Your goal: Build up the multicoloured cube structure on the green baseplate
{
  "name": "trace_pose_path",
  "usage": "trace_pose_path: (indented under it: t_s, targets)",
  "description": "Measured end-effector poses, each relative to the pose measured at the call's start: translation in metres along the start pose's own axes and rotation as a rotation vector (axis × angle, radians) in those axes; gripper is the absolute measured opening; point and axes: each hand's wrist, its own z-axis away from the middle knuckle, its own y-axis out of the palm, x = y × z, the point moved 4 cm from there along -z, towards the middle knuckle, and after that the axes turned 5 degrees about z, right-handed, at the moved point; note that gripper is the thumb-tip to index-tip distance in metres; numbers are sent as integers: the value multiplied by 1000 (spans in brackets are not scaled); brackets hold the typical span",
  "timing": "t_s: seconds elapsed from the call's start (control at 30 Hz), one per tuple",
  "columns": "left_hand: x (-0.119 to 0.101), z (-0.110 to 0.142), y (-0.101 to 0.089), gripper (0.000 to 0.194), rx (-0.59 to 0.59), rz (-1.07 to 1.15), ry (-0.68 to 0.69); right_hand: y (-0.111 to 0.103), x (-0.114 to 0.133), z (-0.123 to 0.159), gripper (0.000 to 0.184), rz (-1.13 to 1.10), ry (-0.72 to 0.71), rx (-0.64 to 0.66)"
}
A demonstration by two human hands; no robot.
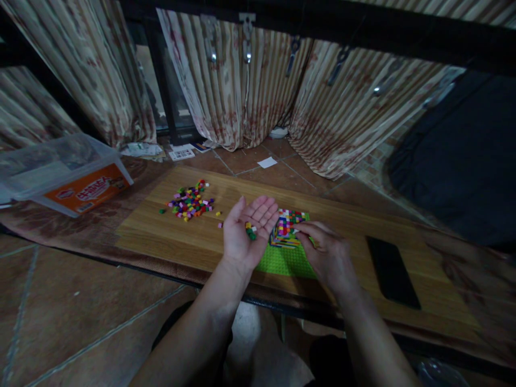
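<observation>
My left hand (250,228) is palm up with its fingers stretched out. Several small toy bricks (250,234) in green, yellow and white lie in its palm. My right hand (324,250) is closed in a pinch at the right side of a multicoloured block of stacked toy bricks (287,221). A small whitish brick (296,230) shows at its fingertips, against the block's top; whether it touches the block I cannot tell. Under the block is a bright green studded baseplate (284,262). My left fingers partly cover the block's left side.
A pile of loose coloured bricks (191,201) lies on the wooden board (161,242), with a few strays nearby. A dark phone-like slab (393,271) lies at the right. A clear plastic bin (68,172) with an orange label stands far left. Striped curtains (242,91) hang behind.
</observation>
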Motion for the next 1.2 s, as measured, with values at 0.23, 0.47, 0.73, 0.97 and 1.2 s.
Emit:
trace_pose_path:
  t_s: [0.23, 0.47, 0.73, 0.97, 1.2]
  targets:
    - [0, 0, 1, 32, -1, 6, 0, -9, -14, 0, 12, -182, 181, -60]
    - [0, 0, 1, 32, 1, 4, 3, -1, -31, 3, 19, -243, 368, -114]
    - [0, 0, 0, 31, 0, 1, 5, 15, -40, 6, 29, -347, 495, -94]
    - [0, 1, 1, 31, -6, 0, 0, 23, -35, 5, 30, -639, 661, -91]
    - [4, 1, 1, 31, 7, 1, -18, 24, -32, 4, 31, -683, 651, -86]
